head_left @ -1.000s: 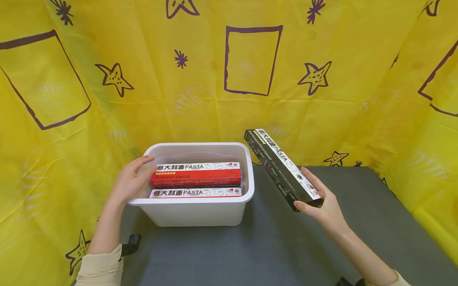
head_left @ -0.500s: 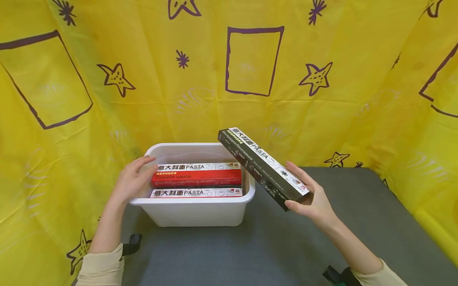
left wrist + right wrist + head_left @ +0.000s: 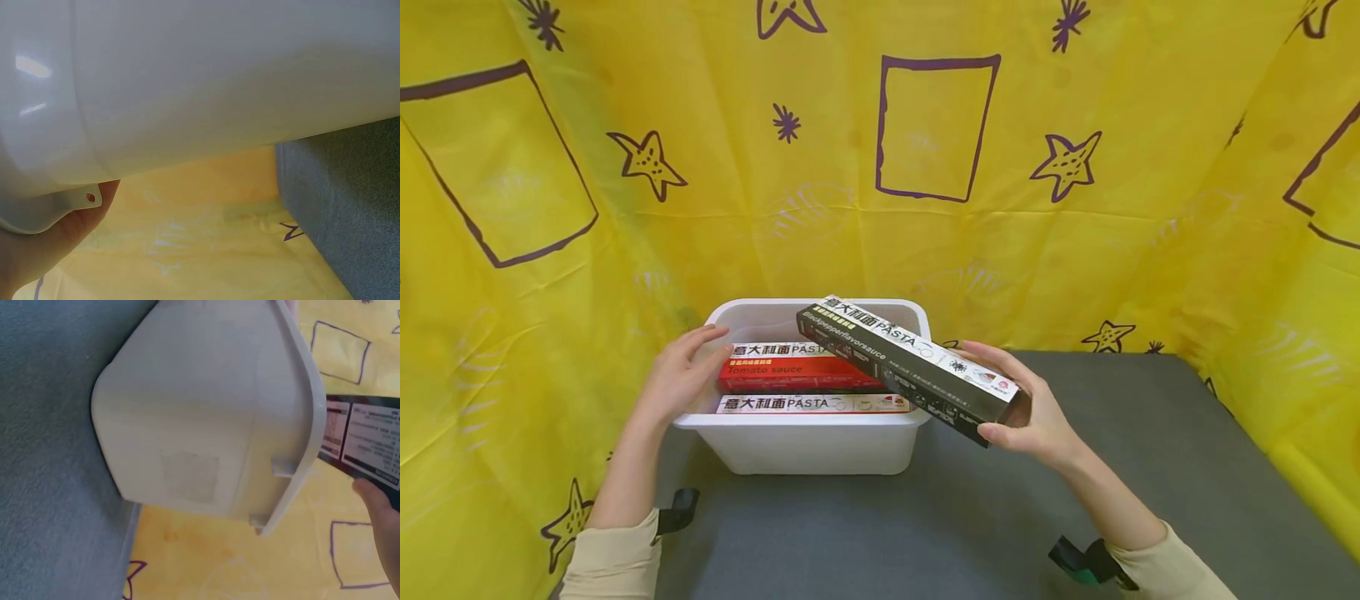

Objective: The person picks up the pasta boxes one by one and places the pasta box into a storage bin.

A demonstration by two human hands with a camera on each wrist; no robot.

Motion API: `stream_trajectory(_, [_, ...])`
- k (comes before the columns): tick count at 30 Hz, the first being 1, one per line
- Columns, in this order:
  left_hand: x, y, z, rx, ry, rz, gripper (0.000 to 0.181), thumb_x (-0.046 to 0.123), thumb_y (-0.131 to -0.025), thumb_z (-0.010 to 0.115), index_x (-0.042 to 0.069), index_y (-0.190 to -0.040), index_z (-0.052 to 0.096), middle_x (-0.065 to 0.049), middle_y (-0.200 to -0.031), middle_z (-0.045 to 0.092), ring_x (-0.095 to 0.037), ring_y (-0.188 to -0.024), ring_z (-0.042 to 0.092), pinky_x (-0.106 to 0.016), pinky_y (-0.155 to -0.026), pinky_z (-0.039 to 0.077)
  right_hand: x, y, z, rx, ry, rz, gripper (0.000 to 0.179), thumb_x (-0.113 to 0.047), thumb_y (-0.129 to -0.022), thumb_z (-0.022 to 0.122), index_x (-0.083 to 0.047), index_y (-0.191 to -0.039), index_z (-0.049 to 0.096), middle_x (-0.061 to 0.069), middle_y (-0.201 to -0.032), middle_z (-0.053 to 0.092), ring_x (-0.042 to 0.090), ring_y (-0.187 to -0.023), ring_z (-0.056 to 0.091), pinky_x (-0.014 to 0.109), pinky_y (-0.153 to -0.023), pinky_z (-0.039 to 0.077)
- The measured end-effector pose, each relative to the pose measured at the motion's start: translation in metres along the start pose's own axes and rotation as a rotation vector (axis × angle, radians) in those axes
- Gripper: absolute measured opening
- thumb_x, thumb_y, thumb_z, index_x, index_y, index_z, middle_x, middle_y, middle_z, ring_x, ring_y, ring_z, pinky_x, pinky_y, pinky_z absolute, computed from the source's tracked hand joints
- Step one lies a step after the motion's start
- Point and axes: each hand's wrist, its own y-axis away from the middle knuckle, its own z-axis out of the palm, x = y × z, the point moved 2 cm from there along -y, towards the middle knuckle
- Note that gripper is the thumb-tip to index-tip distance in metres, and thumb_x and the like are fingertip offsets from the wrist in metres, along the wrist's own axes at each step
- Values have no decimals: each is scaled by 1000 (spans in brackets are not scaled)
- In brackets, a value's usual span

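A white plastic bin [image 3: 805,450] stands on the table, with a red tomato sauce pasta box [image 3: 797,372] and another pasta box [image 3: 812,404] lying side by side inside. My left hand [image 3: 677,375] holds the bin's left rim; in the left wrist view, part of that hand [image 3: 56,247] shows beneath the rim. My right hand [image 3: 1033,408] grips the right end of a black pepper pasta box [image 3: 895,358]. That box slants over the bin, its far end above the opening, and covers part of the red box. The right wrist view shows its printed underside [image 3: 372,434].
Dark grey cloth covers the table [image 3: 865,533]. A yellow patterned curtain [image 3: 835,242] hangs behind and along both sides. Inside the bin, behind the red box, a strip of the rear wall [image 3: 760,321] shows.
My right hand has carried the black pasta box leftward from beside the bin to over its opening, turning the box flatter across. The left hand stays at the rim.
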Motion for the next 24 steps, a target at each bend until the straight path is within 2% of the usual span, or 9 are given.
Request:
stream_trajectory(6, [1,0,0,-2,-6,-1,51,32,-98,57,0,-138,52,-25,-146,42,-48,-136,32,-68,-104,26,2,-11,1,-33,-30,-75,68,-9,-82,72,14,-137,40,25,-136,52,29,-114,57,35,-85,55])
stream_trajectory(9, [2,-1,-1,-5,-13,-5,52,33,-99,57,0,-138,52,-25,-146,42,-48,-136,31,-68,-104,26,4,-16,0,-23,-69,-61,60,-13,-84,72,11,-133,47,22,-133,57,27,-113,59,35,-86,55])
stream_trajectory(14, [3,-1,-1,-2,-18,0,51,32,-98,57,0,-138,52,-25,-146,43,-48,-136,32,-68,-104,25,7,-22,1,-15,-187,-36,52,-9,-86,66,8,-133,48,21,-132,57,28,-115,58,36,-89,53])
stream_trajectory(18, [3,-1,-1,0,-22,3,51,32,-98,57,0,-137,53,-25,-146,43,-48,-136,32,-67,-105,25,10,-28,3,6,-183,-30,54,-7,-85,64,9,-134,47,22,-131,57,28,-115,58,36,-88,54])
stream_trajectory(24, [1,0,0,1,-11,-8,52,34,-98,57,0,-138,52,-25,-146,43,-47,-136,32,-68,-104,25,17,-42,8,62,-155,-1,55,-8,-84,64,0,-136,48,18,-137,51,26,-118,53,32,-89,51])
